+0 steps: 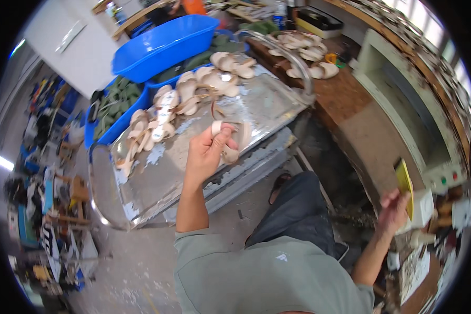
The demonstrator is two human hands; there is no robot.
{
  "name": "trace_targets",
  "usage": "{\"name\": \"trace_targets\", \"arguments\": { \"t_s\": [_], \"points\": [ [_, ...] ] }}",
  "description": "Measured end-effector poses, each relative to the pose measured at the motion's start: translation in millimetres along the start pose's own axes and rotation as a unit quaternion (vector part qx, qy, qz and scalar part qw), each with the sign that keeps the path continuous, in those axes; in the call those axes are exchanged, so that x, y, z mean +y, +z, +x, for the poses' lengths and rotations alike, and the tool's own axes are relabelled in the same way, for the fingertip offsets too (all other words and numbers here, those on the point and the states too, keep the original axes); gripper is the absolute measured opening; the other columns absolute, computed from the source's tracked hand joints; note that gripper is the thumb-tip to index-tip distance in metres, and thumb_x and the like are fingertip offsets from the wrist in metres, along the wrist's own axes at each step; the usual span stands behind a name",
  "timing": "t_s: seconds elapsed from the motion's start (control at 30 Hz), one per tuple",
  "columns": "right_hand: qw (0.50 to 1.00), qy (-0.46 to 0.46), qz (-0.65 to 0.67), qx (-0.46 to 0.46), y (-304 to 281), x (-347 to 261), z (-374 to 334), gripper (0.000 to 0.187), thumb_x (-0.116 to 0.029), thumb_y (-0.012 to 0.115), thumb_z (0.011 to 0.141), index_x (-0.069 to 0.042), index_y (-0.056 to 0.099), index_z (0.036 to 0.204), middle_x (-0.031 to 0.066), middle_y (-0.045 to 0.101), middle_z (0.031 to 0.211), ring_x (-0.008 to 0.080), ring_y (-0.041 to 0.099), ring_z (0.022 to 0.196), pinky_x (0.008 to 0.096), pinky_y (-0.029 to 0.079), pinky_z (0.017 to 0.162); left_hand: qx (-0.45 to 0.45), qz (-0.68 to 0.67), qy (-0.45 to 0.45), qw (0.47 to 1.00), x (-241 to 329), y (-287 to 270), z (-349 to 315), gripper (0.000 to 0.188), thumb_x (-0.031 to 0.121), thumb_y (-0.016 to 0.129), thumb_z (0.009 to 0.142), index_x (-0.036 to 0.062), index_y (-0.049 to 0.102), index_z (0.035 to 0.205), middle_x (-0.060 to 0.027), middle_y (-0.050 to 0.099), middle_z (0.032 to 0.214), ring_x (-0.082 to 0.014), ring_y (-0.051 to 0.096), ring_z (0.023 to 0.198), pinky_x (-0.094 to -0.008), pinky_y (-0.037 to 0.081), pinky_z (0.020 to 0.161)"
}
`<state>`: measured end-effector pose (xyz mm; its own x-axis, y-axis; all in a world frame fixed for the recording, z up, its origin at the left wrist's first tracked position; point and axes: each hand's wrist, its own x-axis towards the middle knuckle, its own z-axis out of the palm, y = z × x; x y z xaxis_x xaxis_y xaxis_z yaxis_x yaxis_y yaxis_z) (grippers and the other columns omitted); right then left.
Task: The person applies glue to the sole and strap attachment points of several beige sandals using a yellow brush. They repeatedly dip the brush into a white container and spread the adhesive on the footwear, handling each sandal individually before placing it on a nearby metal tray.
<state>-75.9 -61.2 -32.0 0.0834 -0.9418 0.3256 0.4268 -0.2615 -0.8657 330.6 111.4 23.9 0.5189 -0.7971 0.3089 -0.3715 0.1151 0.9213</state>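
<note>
Left hand (pixel 210 149) closing around a beige sandal (pixel 234 142) at frame centre, over the metal tray (pixel 165 180), sole running upright. Right hand (pixel 395 206) pinching a yellow card (pixel 404 184) far off at right edge.

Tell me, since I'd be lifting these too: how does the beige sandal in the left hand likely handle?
Probably light: the left hand holds the beige sandal up by its thin strap alone. The strap looks bendy, so the sole may dangle and swing. Its flat sole should lie still on the metal tray, not roll.
</note>
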Motion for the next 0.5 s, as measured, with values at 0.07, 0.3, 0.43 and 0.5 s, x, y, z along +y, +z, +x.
{"name": "trace_targets", "arguments": {
  "t_s": [0.07,0.3,0.43,0.5],
  "points": [
    [0.999,-0.032,-0.023,-0.007,48.1,-9.8,-10.6,0.039,-0.024,0.048,0.093,0.002,0.045,0.123,0.0102,0.058,0.077,0.0157,0.056,0.058,0.0277,0.048,0.052,-0.084,-0.133,-0.047,0.986,16.4,31.8,-8.0,0.025,0.02,0.053,0.091,-0.0035,0.06,0.096,-0.0073,0.063,0.065,-0.0098,0.057,0.055,-0.0202,0.042,0.049],
    [0.831,-0.299,-0.372,-0.287,117.4,-31.4,-11.0,0.046,-0.002,0.062,0.072,-0.005,0.056,0.117,0.0106,0.062,0.092,0.0255,0.06,0.082,0.0324,0.046,0.069,-0.308,-0.459,-0.214,0.805,8.9,183.9,-29.4,0.025,0.017,0.05,0.091,-0.0048,0.06,0.098,-0.0079,0.063,0.088,-0.0131,0.062,0.078,-0.0257,0.049,0.069],
    [0.977,-0.008,-0.198,-0.078,80.4,-47.0,-26.9,0.034,-0.011,0.059,0.085,-0.007,0.055,0.118,0.0053,0.061,0.081,0.0117,0.057,0.066,0.028,0.046,0.058,-0.462,-0.587,-0.276,0.605,16.4,237.9,-51.0,0.059,0.044,0.048,0.09,-0.0061,0.045,0.121,-0.0112,0.059,0.108,-0.019,0.059,0.095,-0.0321,0.046,0.084],
    [0.98,0.023,-0.199,0.007,46.3,-45.9,-21.6,0.031,-0.019,0.054,0.091,-0.007,0.055,0.119,-0.0019,0.052,0.075,0.0032,0.045,0.063,0.0181,0.038,0.055,-0.513,-0.488,-0.131,0.694,9.5,259.7,-77.3,0.088,0.066,0.043,0.08,-0.0037,0.031,0.133,-0.0133,0.05,0.121,-0.0222,0.057,0.101,-0.0367,0.043,0.091]
  ]
}}
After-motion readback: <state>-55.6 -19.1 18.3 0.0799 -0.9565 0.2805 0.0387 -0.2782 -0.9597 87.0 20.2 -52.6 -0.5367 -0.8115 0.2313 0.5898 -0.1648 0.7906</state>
